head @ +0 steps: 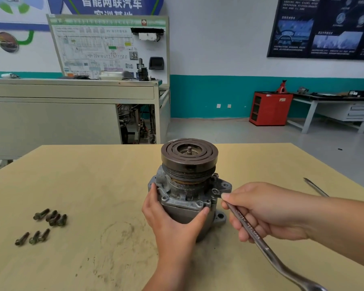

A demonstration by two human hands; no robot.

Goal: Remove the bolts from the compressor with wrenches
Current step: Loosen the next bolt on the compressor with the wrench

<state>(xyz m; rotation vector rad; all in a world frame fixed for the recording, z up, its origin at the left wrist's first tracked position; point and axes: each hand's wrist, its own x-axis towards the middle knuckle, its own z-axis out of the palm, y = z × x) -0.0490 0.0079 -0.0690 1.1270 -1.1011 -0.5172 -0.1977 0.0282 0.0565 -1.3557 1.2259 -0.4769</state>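
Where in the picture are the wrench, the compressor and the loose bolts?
wrench (pixel 269 254): head view, on the bare shaft towards the lower edge.
compressor (pixel 189 162): head view, on the side of the dark pulley on top.
loose bolts (pixel 54 219): head view, on one bolt of the upper cluster, at the left.

Only the person's two arms are in view. Left grip: bare hand, slim fingers, short nails showing on the thumb and one fingertip; wrist and forearm bare down to the bottom frame edge. Right grip: bare hand, short pale nail showing on the index finger; wrist and forearm bare out to the right frame edge.
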